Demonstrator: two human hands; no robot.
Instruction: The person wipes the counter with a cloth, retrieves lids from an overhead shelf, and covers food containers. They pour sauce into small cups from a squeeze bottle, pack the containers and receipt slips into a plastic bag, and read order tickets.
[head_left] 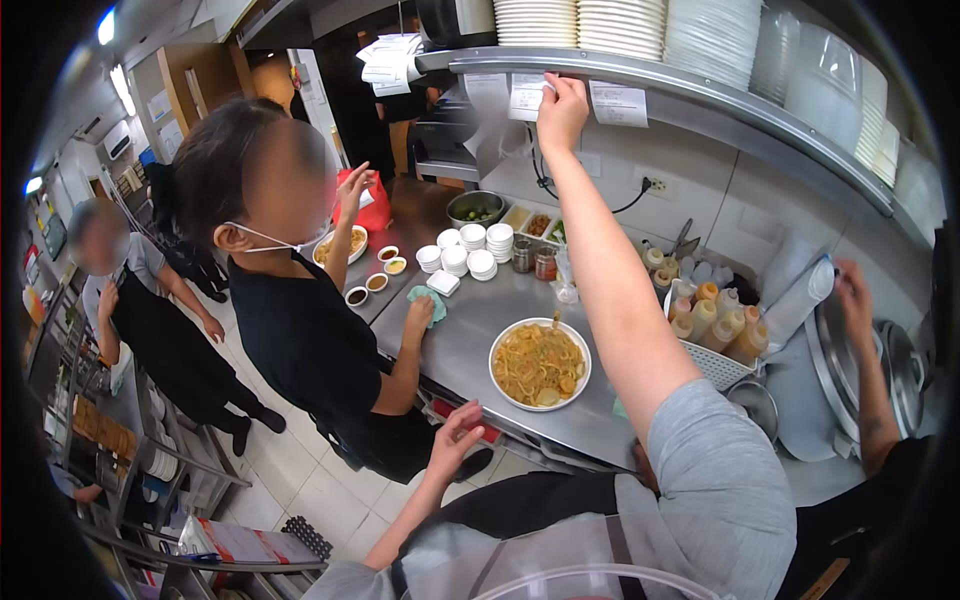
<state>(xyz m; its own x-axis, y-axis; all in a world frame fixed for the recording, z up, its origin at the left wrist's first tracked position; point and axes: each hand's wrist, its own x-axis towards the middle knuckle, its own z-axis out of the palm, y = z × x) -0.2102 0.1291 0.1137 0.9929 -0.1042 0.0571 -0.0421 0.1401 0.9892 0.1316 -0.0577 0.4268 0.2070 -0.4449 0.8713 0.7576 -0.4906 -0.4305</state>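
Observation:
My right hand (563, 112) is raised to the shelf edge, its fingers pinched at the edge of a printed order slip (527, 98). Another slip (619, 104) hangs just to the right of it. Low in front of my body, my left hand (455, 438) holds nothing, its fingers loosely apart. Nearest to it on the steel counter is a white bowl of noodles (541, 365) with something upright at its far rim.
A masked co-worker (290, 270) stands left, one hand on a green cloth (427, 305). White cups (482, 264), sauce dishes (377, 282) and a basket of sauce bottles (715, 362) stand on the counter. Another person's hand (853, 300) reaches in from the right. Stacked containers (620, 30) fill the shelf (690, 82).

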